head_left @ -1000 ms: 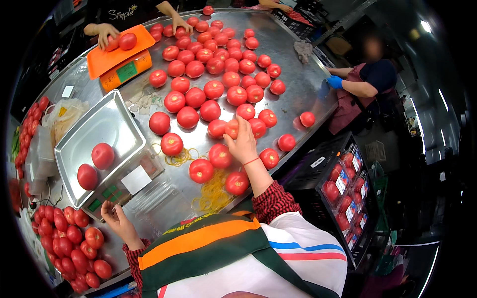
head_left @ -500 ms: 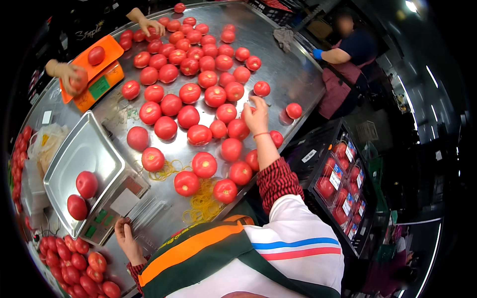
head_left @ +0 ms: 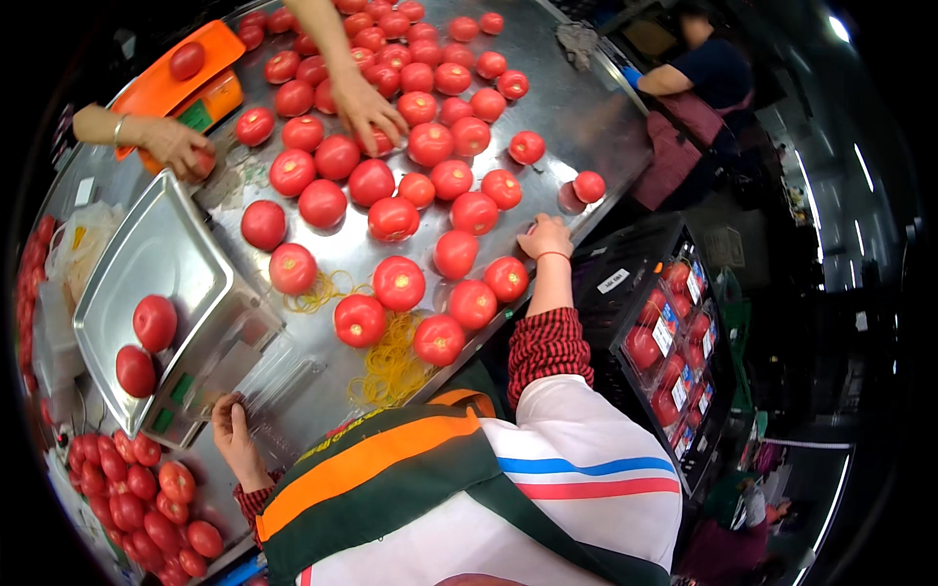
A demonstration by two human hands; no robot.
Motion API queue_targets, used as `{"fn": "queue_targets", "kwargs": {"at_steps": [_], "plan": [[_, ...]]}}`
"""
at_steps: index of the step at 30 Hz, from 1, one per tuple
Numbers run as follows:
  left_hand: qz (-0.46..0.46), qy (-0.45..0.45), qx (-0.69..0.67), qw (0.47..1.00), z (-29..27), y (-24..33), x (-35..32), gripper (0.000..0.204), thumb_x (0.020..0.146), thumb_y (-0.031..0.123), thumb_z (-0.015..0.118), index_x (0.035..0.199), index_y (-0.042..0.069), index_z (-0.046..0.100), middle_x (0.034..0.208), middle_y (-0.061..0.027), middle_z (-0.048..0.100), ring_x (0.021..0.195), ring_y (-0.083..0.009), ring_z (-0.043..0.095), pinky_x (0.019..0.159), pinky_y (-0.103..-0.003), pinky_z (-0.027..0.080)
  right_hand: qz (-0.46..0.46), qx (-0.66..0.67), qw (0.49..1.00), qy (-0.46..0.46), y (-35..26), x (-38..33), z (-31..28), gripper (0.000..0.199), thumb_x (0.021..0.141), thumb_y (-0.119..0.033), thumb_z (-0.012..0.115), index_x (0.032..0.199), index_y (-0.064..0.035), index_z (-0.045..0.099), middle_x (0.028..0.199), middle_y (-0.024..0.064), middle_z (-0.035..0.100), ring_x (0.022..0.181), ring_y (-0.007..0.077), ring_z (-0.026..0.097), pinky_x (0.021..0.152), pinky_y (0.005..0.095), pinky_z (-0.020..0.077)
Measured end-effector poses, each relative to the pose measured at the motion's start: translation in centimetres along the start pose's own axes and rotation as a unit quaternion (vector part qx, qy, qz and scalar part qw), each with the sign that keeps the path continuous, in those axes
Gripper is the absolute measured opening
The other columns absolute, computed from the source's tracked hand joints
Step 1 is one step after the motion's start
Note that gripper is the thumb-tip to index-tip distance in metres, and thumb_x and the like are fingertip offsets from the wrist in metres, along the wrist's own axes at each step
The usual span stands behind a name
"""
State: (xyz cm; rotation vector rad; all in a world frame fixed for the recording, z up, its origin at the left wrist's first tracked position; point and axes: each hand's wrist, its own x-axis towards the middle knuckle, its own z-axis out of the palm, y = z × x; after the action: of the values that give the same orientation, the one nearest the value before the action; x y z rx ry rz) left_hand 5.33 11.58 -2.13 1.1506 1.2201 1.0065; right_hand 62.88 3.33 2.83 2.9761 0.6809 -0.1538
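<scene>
My right hand (head_left: 547, 237) is curled at the table's right edge over a tomato, of which only a sliver shows past the fingertips. More red tomatoes (head_left: 455, 254) lie loosely just left of it. Down at the left, my left hand (head_left: 237, 438) pinches the rim of a clear plastic tray (head_left: 283, 391) beside the scale. Two tomatoes (head_left: 154, 323) rest on the scale's metal pan (head_left: 186, 249). Across the table, another person's hand (head_left: 366, 109) reaches onto a tomato, and that person's other hand (head_left: 181, 145) holds one near an orange scale (head_left: 210, 98).
Yellow rubber bands (head_left: 391, 366) lie on the metal table near its front edge. A black crate (head_left: 625, 283) with packed tomatoes stands at the right. A tomato pile (head_left: 137, 498) sits at lower left. Another person (head_left: 703, 88) stands beyond the far right corner.
My right hand has moved right and toward the table's edge, onto a tomato there. The other person's hands have come nearer. My left hand stays by the tray; the whole view has shifted slightly.
</scene>
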Motion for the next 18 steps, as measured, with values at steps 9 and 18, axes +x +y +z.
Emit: {"fn": "queue_targets", "kwargs": {"at_steps": [9, 18], "plan": [[0.029, -0.013, 0.086, 0.996, 0.6, 2.2, -0.7, 0.031, 0.088, 0.009, 0.061, 0.117, -0.001, 0.055, 0.103, -0.0066, 0.061, 0.095, -0.0146, 0.057, 0.086, -0.029, 0.045, -0.04, 0.821, 0.558, -0.111, -4.3, -3.7, -2.3, 0.041, 0.092, -0.041, 0.056, 0.113, -0.0059, 0.055, 0.099, 0.01, 0.063, 0.086, 0.0246, 0.064, 0.067, 0.0377, 0.0538], [0.31, 0.263, 0.397, 0.823, -1.9, 12.9, 5.9, 0.068, 0.077, 0.015, 0.071, 0.137, 0.004, 0.039, 0.132, -0.0209, 0.045, 0.12, -0.0368, 0.045, 0.103, -0.043, 0.035, -0.217, 0.743, 0.418, -0.475, -16.9, -16.2, -3.0, 0.062, 0.091, -0.057, 0.048, 0.123, -0.0036, 0.048, 0.112, 0.0159, 0.06, 0.099, 0.0322, 0.061, 0.066, 0.0419, 0.0556]]}}
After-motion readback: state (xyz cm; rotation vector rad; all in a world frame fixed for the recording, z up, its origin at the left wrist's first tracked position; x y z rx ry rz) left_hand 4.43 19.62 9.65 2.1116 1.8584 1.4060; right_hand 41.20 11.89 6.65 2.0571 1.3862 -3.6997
